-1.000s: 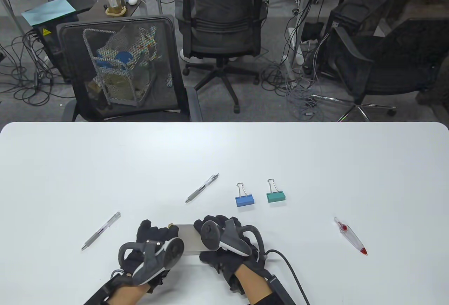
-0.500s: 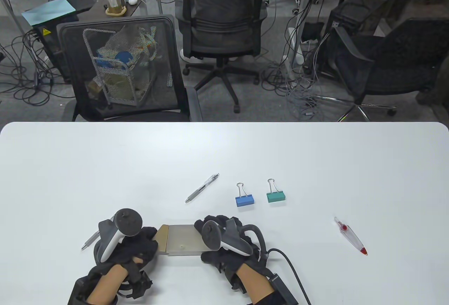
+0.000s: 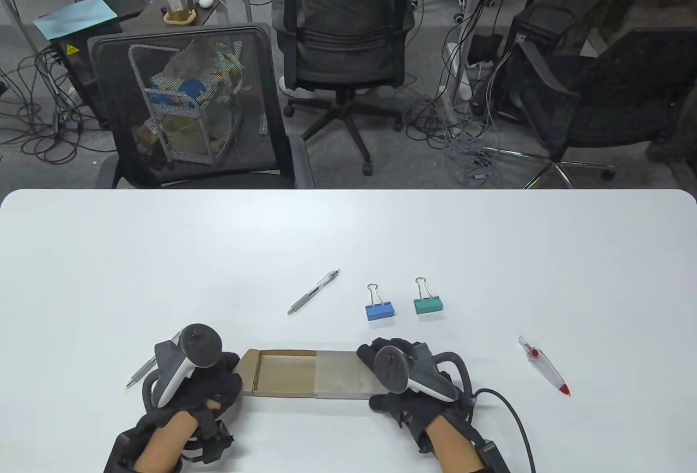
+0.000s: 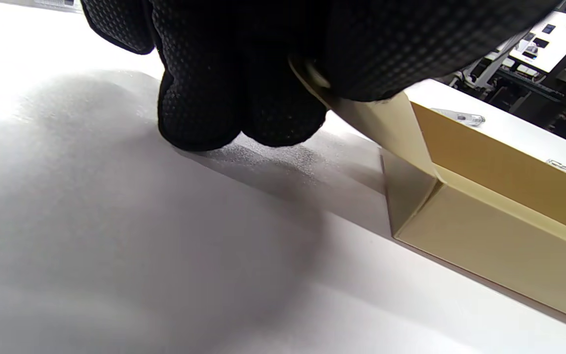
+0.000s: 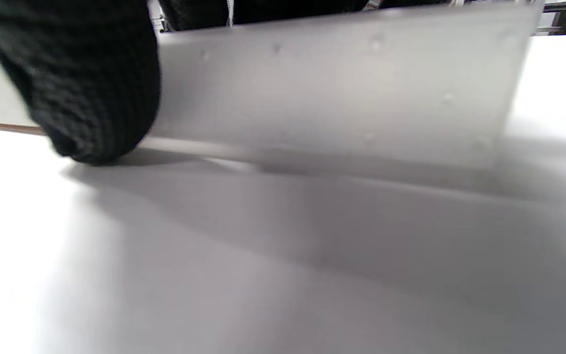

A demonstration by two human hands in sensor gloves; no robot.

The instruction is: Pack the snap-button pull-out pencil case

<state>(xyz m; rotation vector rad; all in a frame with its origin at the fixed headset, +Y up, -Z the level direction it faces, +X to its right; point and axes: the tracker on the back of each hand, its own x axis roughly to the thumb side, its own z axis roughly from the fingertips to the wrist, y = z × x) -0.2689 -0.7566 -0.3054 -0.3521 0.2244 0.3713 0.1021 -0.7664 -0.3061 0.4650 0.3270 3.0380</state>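
The pencil case lies at the table's near edge, pulled apart: a tan inner tray (image 3: 286, 372) sticks out to the left of a translucent grey sleeve (image 3: 343, 378). The open part of the tray is empty. My left hand (image 3: 226, 380) pinches the tan flap at the tray's left end, seen close in the left wrist view (image 4: 361, 110). My right hand (image 3: 381, 380) grips the sleeve's right end; the sleeve fills the right wrist view (image 5: 332, 83), with one gloved finger (image 5: 91, 88) on it.
A grey pen (image 3: 315, 292) lies beyond the case. A blue binder clip (image 3: 379, 311) and a green one (image 3: 428, 305) lie to its right. A red-tipped clear pen (image 3: 544, 367) lies far right. Another pen (image 3: 139, 374) is partly under my left hand.
My left hand has shifted left and pinched the flap. My right hand has slid the sleeve to the right, so the tan tray now shows well out of it.
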